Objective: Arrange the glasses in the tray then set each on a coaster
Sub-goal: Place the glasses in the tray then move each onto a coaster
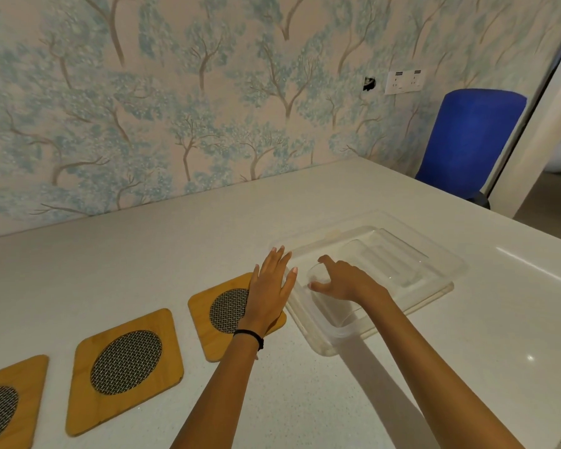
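On a white counter (305,205) a clear tray (434,283) lies to the right, holding clear glasses laid on their sides. The right hand (347,281) reaches into the tray's near-left part, fingers curled over the rim of one glass (324,296); they touch it, but whether they truly grasp it cannot be told. Another glass (392,257) lies farther right in the tray, hard to make out. The left hand (269,286) is spread flat, fingers released, resting over the right edge of the nearest coaster (217,314), fingertips near the tray's left rim. A black band (250,337) circles that wrist. Two more coasters (125,367) (4,403) lie in a row to the near left, bare. A blue chair (467,140) stands at the far right.
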Available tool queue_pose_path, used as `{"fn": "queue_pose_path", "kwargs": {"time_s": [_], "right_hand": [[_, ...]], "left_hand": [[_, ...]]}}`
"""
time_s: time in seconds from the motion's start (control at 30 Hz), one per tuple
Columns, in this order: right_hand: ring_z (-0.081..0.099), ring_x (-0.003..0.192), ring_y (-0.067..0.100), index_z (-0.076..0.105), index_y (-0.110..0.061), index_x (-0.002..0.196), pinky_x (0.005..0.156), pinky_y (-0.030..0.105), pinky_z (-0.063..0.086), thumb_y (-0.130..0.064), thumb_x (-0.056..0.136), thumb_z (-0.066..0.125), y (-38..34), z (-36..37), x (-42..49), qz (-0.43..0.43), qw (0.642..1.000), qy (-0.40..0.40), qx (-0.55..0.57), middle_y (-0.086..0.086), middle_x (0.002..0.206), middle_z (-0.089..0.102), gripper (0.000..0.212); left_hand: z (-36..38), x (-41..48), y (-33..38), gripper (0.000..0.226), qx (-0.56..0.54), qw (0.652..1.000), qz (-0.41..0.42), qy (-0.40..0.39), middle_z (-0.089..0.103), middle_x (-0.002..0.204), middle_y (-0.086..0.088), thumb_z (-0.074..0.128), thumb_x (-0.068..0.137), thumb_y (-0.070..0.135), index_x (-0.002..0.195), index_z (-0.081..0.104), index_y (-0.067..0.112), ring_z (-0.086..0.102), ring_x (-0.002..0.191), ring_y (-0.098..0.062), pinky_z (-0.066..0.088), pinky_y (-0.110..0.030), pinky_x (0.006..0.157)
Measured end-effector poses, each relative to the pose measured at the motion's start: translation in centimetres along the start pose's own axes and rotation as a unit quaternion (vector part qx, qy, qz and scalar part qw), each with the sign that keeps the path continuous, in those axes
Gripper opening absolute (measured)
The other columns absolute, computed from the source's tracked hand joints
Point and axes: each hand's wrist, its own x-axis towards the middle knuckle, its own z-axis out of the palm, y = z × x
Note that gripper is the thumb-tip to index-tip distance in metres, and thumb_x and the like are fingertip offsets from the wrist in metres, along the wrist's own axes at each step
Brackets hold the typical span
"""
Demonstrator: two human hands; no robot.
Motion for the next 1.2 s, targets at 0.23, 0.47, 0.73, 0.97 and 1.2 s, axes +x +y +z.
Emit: {"fn": "queue_pose_path", "kwargs": {"time_s": [0.23, 0.47, 0.73, 0.97, 1.2], "right_hand": [[0.047, 0.126, 0.030, 0.031, -0.018, 0.138, 0.100, 0.041, 0.039, -0.052, 0.080, 0.060, 0.1, 0.1, 0.4, 0.002, 0.999, 0.021, 0.049, 0.009, 0.144, 0.044, 0.073], [0.051, 0.118, 0.030, 0.034, -0.021, 0.135, 0.095, 0.038, 0.042, -0.049, 0.081, 0.061, 0.1, -0.3, -0.2, -0.021, 0.988, 0.107, 0.111, 0.014, 0.136, 0.048, 0.066], [0.054, 0.115, 0.028, 0.036, -0.024, 0.135, 0.092, 0.034, 0.044, -0.047, 0.080, 0.063, 0.5, -0.9, -1.6, -0.051, 0.956, 0.231, 0.175, 0.011, 0.138, 0.042, 0.065], [0.054, 0.114, 0.024, 0.045, -0.023, 0.130, 0.093, 0.035, 0.046, -0.039, 0.077, 0.071, 1.2, -0.3, -2.5, -0.063, 0.920, 0.305, 0.236, 0.009, 0.138, 0.042, 0.062], [0.052, 0.107, 0.014, 0.048, -0.023, 0.127, 0.093, 0.034, 0.048, -0.039, 0.074, 0.073, 1.7, 1.0, -2.9, -0.093, 0.897, 0.340, 0.267, 0.008, 0.133, 0.045, 0.061]], "left_hand": [[-0.2, 0.1, 0.0, 0.048, 0.007, 1.000, 0.000, -0.015, 0.018, 0.157, 0.006, 0.028, 0.097, 0.044, 0.142, 0.027, 0.029, 0.004, 0.144, -0.008, 0.004, -0.042, 0.117], [-0.4, 0.1, 0.1, 0.049, 0.022, 0.999, -0.004, -0.029, 0.016, 0.157, 0.005, 0.027, 0.097, 0.045, 0.143, 0.025, 0.029, 0.004, 0.145, -0.010, 0.003, -0.042, 0.117], [-0.9, -0.1, 0.8, 0.049, 0.024, 0.999, -0.010, -0.036, 0.015, 0.158, 0.003, 0.028, 0.098, 0.041, 0.144, 0.023, 0.026, 0.004, 0.145, -0.012, 0.004, -0.045, 0.118], [-1.1, -0.2, 1.1, 0.048, 0.032, 0.999, -0.011, -0.041, 0.014, 0.158, 0.002, 0.027, 0.099, 0.039, 0.145, 0.021, 0.025, 0.003, 0.145, -0.012, 0.007, -0.047, 0.119], [-1.1, -0.2, 1.1, 0.048, 0.038, 0.998, -0.012, -0.044, 0.014, 0.158, 0.002, 0.027, 0.099, 0.039, 0.144, 0.022, 0.024, 0.003, 0.145, -0.012, 0.006, -0.046, 0.118]]}}
